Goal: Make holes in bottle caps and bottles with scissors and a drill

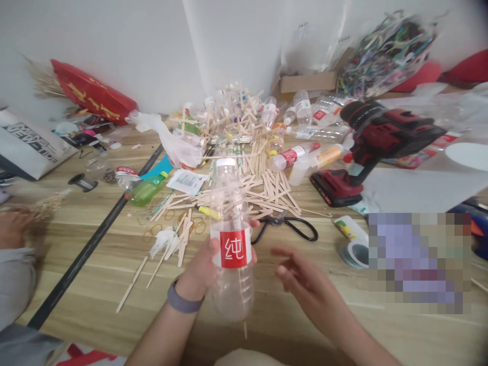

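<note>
A clear plastic bottle (231,292) with a white cap and a red and white label stands roughly upright in front of me. My left hand (200,262), with a grey band at the wrist, is wrapped round the bottle at label height. To the right of it, my right hand (305,279) is apart from the bottle, fingers partly stretched toward it and slightly blurred, holding nothing. Black-handled scissors (301,227) lie just behind the right hand. Wooden craft sticks (272,190) are heaped behind the bottle, and a thin stick (245,330) shows below its base.
At the right stand a red and black cordless drill (366,147) and a spool (354,254). A black bar (87,249) runs across the left. A green bottle (147,190) lies beside it. A co-worker's hand (15,226) rests at the far left. More bottles (303,108) line the back.
</note>
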Demonstrator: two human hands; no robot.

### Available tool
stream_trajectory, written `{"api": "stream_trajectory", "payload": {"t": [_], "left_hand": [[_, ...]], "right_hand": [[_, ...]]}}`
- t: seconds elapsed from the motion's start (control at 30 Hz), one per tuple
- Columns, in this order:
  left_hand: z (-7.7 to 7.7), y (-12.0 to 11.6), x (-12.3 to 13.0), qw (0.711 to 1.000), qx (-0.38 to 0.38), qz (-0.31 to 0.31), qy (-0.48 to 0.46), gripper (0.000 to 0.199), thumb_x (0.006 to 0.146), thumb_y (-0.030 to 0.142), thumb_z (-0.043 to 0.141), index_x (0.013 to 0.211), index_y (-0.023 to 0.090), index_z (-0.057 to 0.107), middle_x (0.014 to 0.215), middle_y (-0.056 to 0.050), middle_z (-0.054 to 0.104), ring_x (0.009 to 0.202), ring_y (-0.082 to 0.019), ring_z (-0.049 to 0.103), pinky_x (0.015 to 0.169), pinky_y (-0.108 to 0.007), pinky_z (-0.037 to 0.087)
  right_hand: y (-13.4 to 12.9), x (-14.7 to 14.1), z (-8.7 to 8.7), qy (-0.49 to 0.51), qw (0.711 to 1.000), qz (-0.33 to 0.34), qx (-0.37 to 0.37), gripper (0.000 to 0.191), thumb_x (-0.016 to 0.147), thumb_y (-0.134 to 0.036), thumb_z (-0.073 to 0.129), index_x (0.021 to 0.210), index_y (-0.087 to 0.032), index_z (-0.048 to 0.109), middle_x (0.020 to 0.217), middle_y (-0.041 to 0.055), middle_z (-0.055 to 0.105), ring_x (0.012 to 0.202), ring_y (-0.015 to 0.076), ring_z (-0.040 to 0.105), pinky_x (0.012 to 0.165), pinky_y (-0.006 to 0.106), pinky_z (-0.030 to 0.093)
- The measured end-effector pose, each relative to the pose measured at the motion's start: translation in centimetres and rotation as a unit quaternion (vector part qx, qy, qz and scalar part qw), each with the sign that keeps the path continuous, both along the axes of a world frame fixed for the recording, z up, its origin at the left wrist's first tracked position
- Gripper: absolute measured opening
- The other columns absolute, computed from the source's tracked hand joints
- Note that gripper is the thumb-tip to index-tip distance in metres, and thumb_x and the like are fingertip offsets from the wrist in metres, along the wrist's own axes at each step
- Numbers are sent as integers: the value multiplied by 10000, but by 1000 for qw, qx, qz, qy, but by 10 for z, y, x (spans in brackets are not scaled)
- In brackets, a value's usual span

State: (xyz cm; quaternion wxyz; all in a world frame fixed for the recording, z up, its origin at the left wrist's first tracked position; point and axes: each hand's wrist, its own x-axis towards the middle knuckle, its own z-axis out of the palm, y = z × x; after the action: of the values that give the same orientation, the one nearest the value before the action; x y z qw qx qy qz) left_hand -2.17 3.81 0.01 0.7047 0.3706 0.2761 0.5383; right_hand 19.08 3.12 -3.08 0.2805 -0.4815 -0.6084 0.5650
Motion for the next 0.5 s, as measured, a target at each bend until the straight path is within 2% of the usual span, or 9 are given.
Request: {"api": "stream_trajectory", "payload": {"t": [0.07, 0.1, 0.13, 0.17, 0.23, 0.27, 0.33, 0.43, 0.5], "left_hand": [[1, 4, -4, 999, 0, -47, 18, 691, 707, 714, 652, 1123, 164, 698, 1120, -142, 690, 669, -185, 638, 558, -269, 461], [1, 6, -5, 997, -5, -72, 23, 714, 702, 730, 641, 1125, 157, 693, 1135, -148, 683, 665, -184, 640, 551, -264, 453], [2, 8, -6, 995, -10, -92, 25, 735, 697, 744, 631, 1127, 151, 689, 1121, -151, 684, 651, -181, 639, 535, -255, 441], [4, 10, -8, 994, -13, -103, 23, 748, 685, 754, 630, 1116, 145, 690, 1091, -150, 691, 628, -176, 635, 515, -247, 426], [9, 12, -12, 995, -8, -101, 14, 752, 660, 761, 640, 1080, 141, 700, 1043, -146, 699, 582, -163, 623, 480, -235, 405], [12, 13, -15, 996, -2, -90, 9, 740, 657, 756, 646, 1067, 143, 707, 1048, -145, 697, 575, -159, 621, 479, -236, 411], [19, 11, -23, 998, 6, -57, 9, 707, 657, 738, 660, 1049, 152, 721, 1088, -147, 684, 579, -152, 623, 494, -246, 438], [24, 5, -40, 1000, -7, -11, 20, 680, 645, 723, 684, 1026, 161, 734, 1095, -153, 677, 578, -144, 610, 476, -247, 448], [23, 1, -52, 999, -17, 15, 24, 683, 629, 722, 697, 1013, 159, 733, 1078, -150, 678, 566, -138, 602, 453, -244, 445]], "right_hand": [[21, -9, 8, 2, 991, -24, 130, 530, 908, -576, 509, 1307, -227, 509, 1285, 152, 565, 1153, 289, 556, 890, 423, 502], [31, -14, 11, 10, 985, -16, 174, 572, 897, -578, 521, 1347, -227, 483, 1379, 155, 514, 1279, 307, 474, 1004, 461, 441], [39, -19, 13, 20, 982, 10, 190, 591, 891, -589, 525, 1356, -227, 479, 1409, 149, 498, 1319, 308, 439, 1055, 473, 398], [45, -24, 15, 33, 981, 47, 184, 575, 888, -613, 519, 1316, -229, 517, 1356, 137, 548, 1280, 300, 480, 1048, 463, 407], [49, -28, 15, 46, 982, 114, 144, 504, 908, -652, 463, 1108, -220, 630, 1042, 92, 679, 995, 250, 634, 881, 388, 513], [47, -27, 14, 45, 983, 131, 124, 508, 924, -663, 424, 979, -212, 651, 846, 56, 669, 803, 209, 643, 743, 333, 534], [39, -16, 11, 30, 987, 124, 102, 565, 952, -667, 353, 806, -196, 627, 600, -4, 534, 551, 146, 529, 526, 254, 452], [22, 19, 3, -6, 994, 78, 77, 598, 941, -692, 350, 737, -188, 599, 551, -24, 447, 494, 125, 438, 463, 234, 363], [10, 51, -2, -57, 996, 48, 46, 611, 916, -717, 382, 661, -197, 577, 553, -10, 470, 509, 132, 458, 479, 243, 389]]}}
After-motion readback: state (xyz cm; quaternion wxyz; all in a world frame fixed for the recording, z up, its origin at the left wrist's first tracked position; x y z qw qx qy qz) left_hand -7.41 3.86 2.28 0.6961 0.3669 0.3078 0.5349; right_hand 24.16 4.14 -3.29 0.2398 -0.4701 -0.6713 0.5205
